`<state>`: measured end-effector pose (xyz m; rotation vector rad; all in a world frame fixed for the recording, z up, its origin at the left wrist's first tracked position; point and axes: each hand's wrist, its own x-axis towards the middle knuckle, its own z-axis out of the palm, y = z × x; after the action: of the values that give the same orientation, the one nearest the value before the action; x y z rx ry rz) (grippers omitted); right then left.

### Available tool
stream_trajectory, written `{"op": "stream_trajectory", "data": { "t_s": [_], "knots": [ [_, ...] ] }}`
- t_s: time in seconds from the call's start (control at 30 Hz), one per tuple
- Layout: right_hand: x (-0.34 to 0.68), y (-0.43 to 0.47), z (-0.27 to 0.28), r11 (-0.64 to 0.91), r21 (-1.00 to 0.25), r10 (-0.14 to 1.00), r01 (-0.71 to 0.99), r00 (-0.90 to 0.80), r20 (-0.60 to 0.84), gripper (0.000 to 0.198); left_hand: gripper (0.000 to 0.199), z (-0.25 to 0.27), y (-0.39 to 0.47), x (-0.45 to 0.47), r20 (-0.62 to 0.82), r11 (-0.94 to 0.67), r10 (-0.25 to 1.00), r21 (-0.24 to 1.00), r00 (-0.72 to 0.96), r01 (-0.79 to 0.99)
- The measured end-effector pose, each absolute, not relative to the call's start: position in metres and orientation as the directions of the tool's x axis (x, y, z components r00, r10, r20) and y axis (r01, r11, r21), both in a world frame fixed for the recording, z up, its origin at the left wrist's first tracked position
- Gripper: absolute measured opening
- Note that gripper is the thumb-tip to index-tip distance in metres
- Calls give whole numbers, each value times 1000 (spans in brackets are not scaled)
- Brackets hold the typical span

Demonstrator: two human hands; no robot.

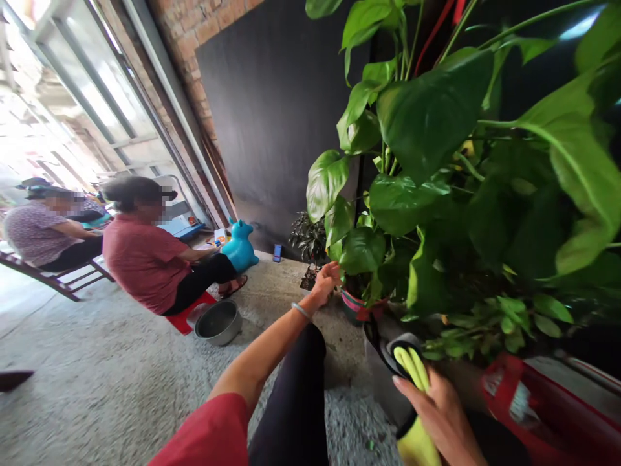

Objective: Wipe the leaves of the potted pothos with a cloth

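My left hand (326, 285), a bangle on its wrist, reaches to the lower left of a large green potted plant (422, 129). Its fingers are bent together at the edge of a low leaf (361, 250); the fingertips are partly hidden. Closer to me, my right hand (444, 411) is closed round a folded yellow cloth (412, 369), whose lower end hangs below the palm. Dark grey material with a black edge lies against the cloth's top. Beneath the leaves, the plant's pot (352, 305) shows a pink rim.
A small dark-leaved plant (309, 238) and an upright phone (277, 253) stand by the black wall panel (276, 123). Leftward are a grey basin (219, 323), a turquoise animal-shaped toy (239, 246) and seated people. A red container (548, 408) lies at lower right.
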<state>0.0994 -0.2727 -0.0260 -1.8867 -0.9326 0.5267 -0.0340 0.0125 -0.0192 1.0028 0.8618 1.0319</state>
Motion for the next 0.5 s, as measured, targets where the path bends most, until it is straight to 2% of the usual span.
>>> {"op": "stream_trajectory", "data": {
  "t_s": [0.07, 0.13, 0.2, 0.23, 0.3, 0.37, 0.43, 0.5],
  "knots": [
    [103, -269, 24, -229, -886, 797, 403, 601, 68, 43, 56, -2, 12, -41, -16, 124, 943, 943, 331, -310],
    [103, -245, 75, -182, -863, 722, 471, 660, 209, 45, 42, 15, 10, -33, 29, 109, 913, 944, 407, -312],
    [99, -210, 108, -145, -818, 585, 557, 715, 384, 45, 25, 28, 7, -18, -12, 155, 904, 942, 428, -299],
    [97, -194, 114, -126, -807, 568, 577, 709, 418, 44, 19, 32, 4, -10, -54, 192, 909, 934, 413, -300],
    [90, -174, 106, -146, -809, 670, 569, 659, 343, 36, 16, 33, 0, 1, -139, 262, 921, 913, 364, -313],
    [84, -178, 81, -189, -821, 787, 539, 583, 201, 30, 20, 29, -4, 4, -189, 294, 926, 903, 327, -312],
    [78, -202, 60, -220, -832, 834, 509, 541, 110, 29, 25, 22, -6, -1, -219, 309, 928, 903, 301, -297],
    [75, -227, 57, -217, -853, 829, 475, 552, 97, 35, 25, 16, -7, -5, -229, 321, 925, 898, 303, -302]
  ]
}}
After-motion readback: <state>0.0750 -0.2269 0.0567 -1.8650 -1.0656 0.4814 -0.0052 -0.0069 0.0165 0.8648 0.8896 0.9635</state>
